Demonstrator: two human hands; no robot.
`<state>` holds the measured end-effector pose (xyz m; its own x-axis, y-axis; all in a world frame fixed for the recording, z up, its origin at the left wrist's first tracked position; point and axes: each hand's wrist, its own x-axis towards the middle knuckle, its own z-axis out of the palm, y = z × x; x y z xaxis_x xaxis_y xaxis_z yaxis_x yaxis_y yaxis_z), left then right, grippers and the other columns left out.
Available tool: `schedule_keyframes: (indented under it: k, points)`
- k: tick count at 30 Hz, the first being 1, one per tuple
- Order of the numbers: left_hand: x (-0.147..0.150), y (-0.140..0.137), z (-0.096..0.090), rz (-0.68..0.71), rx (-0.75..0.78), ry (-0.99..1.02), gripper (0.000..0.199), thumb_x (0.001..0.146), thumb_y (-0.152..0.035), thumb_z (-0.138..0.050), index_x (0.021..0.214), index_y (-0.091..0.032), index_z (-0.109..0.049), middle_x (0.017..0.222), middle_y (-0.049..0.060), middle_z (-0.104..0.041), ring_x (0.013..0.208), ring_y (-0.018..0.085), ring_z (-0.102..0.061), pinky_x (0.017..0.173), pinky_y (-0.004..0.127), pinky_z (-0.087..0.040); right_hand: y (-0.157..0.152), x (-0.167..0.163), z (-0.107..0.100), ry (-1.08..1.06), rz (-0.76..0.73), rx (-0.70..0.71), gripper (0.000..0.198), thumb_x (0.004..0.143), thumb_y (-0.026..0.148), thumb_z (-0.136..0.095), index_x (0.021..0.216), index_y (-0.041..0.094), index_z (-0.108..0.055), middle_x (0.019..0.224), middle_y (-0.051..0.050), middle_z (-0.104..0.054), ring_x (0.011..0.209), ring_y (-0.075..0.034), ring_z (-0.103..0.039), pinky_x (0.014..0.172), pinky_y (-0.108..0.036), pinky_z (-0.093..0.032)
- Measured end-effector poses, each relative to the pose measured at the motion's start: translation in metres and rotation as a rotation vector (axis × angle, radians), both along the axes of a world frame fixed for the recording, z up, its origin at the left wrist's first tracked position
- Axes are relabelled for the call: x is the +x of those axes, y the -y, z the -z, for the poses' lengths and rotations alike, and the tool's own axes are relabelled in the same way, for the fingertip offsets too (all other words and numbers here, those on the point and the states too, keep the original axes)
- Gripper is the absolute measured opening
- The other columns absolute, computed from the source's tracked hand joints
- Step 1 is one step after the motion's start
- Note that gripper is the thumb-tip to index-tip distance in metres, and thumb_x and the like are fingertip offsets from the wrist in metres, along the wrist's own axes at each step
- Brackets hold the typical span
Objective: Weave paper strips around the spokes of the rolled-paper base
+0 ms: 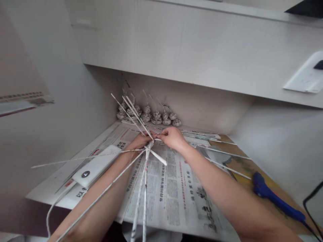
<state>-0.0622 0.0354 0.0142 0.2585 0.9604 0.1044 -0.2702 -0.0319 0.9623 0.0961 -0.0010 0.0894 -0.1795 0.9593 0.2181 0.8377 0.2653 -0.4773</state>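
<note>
A bundle of rolled newspaper tubes (pixel 147 153) spreads out like spokes above the middle of the table, with long ends reaching left, back and toward me. My left hand (pixel 142 140) is closed round the place where the tubes cross; its fingers are partly hidden behind them. Close beside it, my right hand (pixel 173 137) pinches at the same crossing, thumb and forefinger together on a paper tube. A few tubes also stick out past my right forearm, and I cannot tell whether they join the bundle.
Newspaper sheets (pixel 164 198) cover the table. Several woven gourd shapes (pixel 156 117) stand along the back wall, with loose paper tubes (pixel 202 134) in front. A white power bank (pixel 97 166) with a cable lies left. A blue glue gun (pixel 277 201) rests on cardboard at right.
</note>
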Motion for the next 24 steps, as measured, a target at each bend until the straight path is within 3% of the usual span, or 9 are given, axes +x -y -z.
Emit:
schedule_keyframes:
  k: [7, 12, 17, 24]
  points:
    - [-0.004, -0.010, 0.008, 0.001, -0.068, 0.071, 0.040, 0.050, -0.041, -0.085, 0.071, -0.013, -0.065, 0.049, 0.000, -0.054, 0.044, 0.009, -0.042, 0.044, 0.024, -0.027, -0.004, -0.001, -0.020, 0.073, -0.050, 0.161, 0.015, 0.078, 0.024, -0.061, 0.081, 0.020, -0.075, 0.077, -0.004, -0.073, 0.072, -0.016, -0.063, 0.064, -0.025, -0.040]
    - [-0.007, -0.011, 0.007, 0.046, -0.128, 0.148, 0.044, 0.050, -0.045, -0.085, 0.074, -0.017, -0.061, 0.056, 0.000, -0.052, 0.049, 0.010, -0.044, 0.044, 0.023, -0.028, 0.014, 0.008, -0.037, 0.080, -0.151, 0.251, 0.015, 0.080, 0.020, -0.059, 0.083, 0.019, -0.073, 0.081, -0.003, -0.073, 0.073, -0.015, -0.063, 0.068, -0.025, -0.042]
    - [-0.006, -0.010, 0.007, 0.077, -0.136, 0.187, 0.044, 0.052, -0.044, -0.084, 0.076, -0.017, -0.060, 0.060, 0.000, -0.049, 0.050, 0.009, -0.041, 0.044, 0.023, -0.028, 0.033, 0.013, -0.037, 0.259, -0.247, 0.381, 0.016, 0.086, 0.018, -0.055, 0.086, 0.017, -0.071, 0.086, -0.006, -0.071, 0.083, -0.018, -0.062, 0.076, -0.027, -0.042]
    - [-0.006, -0.008, 0.006, 0.106, -0.156, 0.178, 0.046, 0.051, -0.044, -0.085, 0.077, -0.017, -0.058, 0.058, -0.001, -0.048, 0.049, 0.009, -0.043, 0.042, 0.022, -0.027, 0.036, 0.015, -0.033, 0.434, -0.214, 0.475, 0.019, 0.091, 0.020, -0.049, 0.088, 0.018, -0.068, 0.086, -0.007, -0.066, 0.087, -0.019, -0.057, 0.076, -0.028, -0.040]
